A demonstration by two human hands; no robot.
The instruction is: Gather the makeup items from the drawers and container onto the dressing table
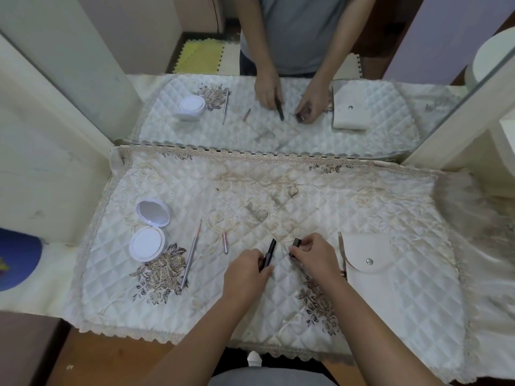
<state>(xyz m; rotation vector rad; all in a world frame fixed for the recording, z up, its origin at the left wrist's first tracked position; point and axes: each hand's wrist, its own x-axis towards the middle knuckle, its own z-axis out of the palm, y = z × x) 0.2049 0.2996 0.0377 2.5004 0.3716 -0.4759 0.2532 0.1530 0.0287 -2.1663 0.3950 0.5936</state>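
Observation:
My left hand (246,270) grips a slim black makeup tube (270,250) over the middle of the quilted cloth on the dressing table (306,196). My right hand (313,253) pinches a small black cap (295,246) just to its right, apart from the tube. An open white compact (149,231) with a round mirror lies at the left. Beside it rest a long pink-silver pencil (191,256) and a short pink cap (225,242). A cream snap pouch (367,264) lies shut at the right, touching my right wrist.
A mirror (278,79) stands along the table's back edge and reflects the hands and items. White side panels (41,151) flank the table. A blue object (16,260) sits low at the far left. The table's front edge runs below my forearms.

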